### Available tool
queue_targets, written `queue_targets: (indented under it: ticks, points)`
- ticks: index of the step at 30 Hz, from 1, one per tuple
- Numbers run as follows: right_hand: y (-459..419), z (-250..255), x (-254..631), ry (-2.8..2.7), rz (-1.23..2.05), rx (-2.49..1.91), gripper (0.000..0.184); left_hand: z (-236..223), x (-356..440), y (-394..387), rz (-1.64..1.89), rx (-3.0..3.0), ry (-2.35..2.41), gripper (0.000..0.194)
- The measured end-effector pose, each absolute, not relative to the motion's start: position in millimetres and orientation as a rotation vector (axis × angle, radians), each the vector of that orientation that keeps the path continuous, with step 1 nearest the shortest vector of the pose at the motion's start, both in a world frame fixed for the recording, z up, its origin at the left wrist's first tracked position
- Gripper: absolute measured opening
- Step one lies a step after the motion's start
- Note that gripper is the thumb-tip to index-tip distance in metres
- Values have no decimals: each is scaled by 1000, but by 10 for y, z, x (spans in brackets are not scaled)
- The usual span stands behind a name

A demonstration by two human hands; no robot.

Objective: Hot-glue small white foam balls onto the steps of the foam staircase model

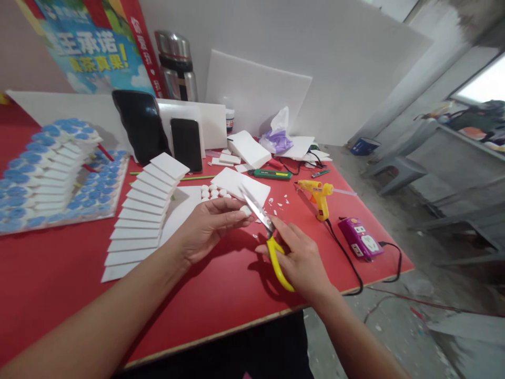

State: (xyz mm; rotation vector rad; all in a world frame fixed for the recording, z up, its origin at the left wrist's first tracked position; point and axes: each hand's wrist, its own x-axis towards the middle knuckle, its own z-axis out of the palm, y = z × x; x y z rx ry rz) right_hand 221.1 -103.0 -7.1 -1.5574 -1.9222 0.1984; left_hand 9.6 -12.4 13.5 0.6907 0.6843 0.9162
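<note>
Between the thumb and fingers of my left hand (213,223) is a small white foam disc (246,211). My right hand (300,252) grips a pair of scissors (278,266) by its yellow handles. The scissor blades point up and left and lie right beside the disc; whether they touch it I cannot tell. Behind my left hand, several similar white discs (209,192) lie in rows on a white sheet. White scraps (281,202) are scattered near the blades. To the left of my left hand stands a curved staircase of white foam steps (136,218).
A blue-and-white stair model (94,195) fills the table's left side. Two dark phones (186,145) lean at the back. A green cutter knife (272,174), a yellow glue gun (319,196) and a purple power socket (360,239) with cords lie to the right on the red table (221,310).
</note>
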Motion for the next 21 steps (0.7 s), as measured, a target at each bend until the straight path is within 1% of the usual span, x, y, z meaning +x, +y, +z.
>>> queue_targets:
  ticks: [2, 5, 10, 13, 17, 21]
  points:
    - [-993, -46, 2289, -1829, 192, -1658, 54, 153, 88, -119, 909, 704, 667, 25]
    - [-925, 6, 2441, -1789, 93, -1927, 52, 188, 19, -79, 915, 766, 684, 25]
    - [-891, 19, 2582, -1835, -117, -2275, 45, 226, -197, 29, 949, 1172, 887, 23]
    - [-913, 8, 2568, -1863, -126, -2353, 41, 228, -274, 58, 953, 1389, 948, 17]
    - [-934, 44, 2525, -1899, -105, -2376, 39, 272, -317, 61, 956, 1736, 1035, 3]
    - [-937, 81, 2508, -1947, -92, -2372, 33, 318, -371, 96, 835, 2076, 921, 9]
